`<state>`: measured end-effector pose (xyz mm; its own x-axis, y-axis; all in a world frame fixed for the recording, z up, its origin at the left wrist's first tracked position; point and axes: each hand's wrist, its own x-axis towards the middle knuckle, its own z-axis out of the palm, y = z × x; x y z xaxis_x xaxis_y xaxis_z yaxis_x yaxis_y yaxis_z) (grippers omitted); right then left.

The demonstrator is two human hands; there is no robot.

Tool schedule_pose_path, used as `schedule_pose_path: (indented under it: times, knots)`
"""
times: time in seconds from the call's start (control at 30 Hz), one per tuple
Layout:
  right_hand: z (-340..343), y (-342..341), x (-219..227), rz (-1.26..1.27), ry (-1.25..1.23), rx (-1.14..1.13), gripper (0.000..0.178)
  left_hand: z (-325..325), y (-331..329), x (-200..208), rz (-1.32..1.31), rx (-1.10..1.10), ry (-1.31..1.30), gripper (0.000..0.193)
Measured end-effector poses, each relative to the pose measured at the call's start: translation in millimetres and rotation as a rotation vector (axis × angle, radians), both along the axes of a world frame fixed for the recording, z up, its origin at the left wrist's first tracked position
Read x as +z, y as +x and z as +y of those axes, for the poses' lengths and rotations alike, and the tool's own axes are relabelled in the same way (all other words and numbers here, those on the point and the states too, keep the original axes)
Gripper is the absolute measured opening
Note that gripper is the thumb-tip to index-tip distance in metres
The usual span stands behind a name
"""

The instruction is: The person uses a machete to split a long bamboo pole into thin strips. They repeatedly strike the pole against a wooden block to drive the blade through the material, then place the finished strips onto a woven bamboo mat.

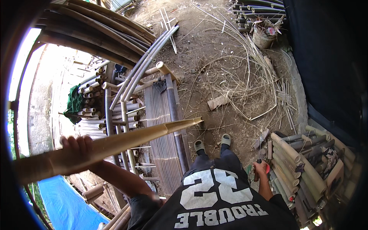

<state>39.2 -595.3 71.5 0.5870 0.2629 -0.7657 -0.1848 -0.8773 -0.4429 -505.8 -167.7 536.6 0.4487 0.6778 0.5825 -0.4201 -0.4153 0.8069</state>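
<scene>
My left hand (78,147) grips a long split bamboo pole (126,142) from above, its fingers wrapped over the upper edge. The pole slants across from the lower left. Its hollow, channel-like far end tapers to a point over the ground in front of my feet. My right hand (262,169) hangs low at my right side, closed round a short dark-handled tool (256,177) whose kind I cannot make out. Beneath the pole lies a slatted bamboo bench (159,134) with a dark rail along its right side. A dark cloth (160,86) rests at its far end.
Stacked bamboo poles (285,147) lie close to my right hand, and cut bamboo lengths (92,111) fill a rack at left. Loose bamboo strips (245,76) litter the dirt ahead. A blue tarp (65,203) lies at lower left; a dark sheet (326,57) hangs at right.
</scene>
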Motion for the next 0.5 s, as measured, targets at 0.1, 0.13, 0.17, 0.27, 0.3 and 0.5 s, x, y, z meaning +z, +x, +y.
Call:
schedule_pose_path:
  times: [0.1, 0.13, 0.17, 0.27, 0.3, 0.5]
  knots:
    - [-2.8, -26.1, 11.5, 0.116, -0.085, -0.105, 0.019, -22.8, -89.5, -27.1, 0.181, 0.268, 0.072, 0.021]
    - [-2.5, -36.0, 25.6, 0.108, -0.039, -0.165, 0.017, -36.5, -54.7, -28.7, -0.053, 0.157, 0.003, 0.018]
    - [-7.1, -41.7, 25.6, 0.088, -0.054, -0.12, 0.016, -45.6, -26.0, -20.4, -0.194, 0.051, -0.036, 0.016]
    - [-25.6, -57.6, 14.5, 0.096, -0.091, -0.072, 0.013, -68.2, 6.9, 13.4, -0.435, -0.109, -0.112, 0.011]
    - [-31.0, -60.3, 10.5, 0.158, -0.103, -0.096, 0.013, -82.0, 1.9, 24.6, -0.464, -0.025, -0.138, 0.01]
    - [-65.8, -48.9, -62.1, 0.111, -0.166, 0.016, 0.012, -101.4, -11.6, 90.9, -0.261, 0.342, 0.017, 0.056]
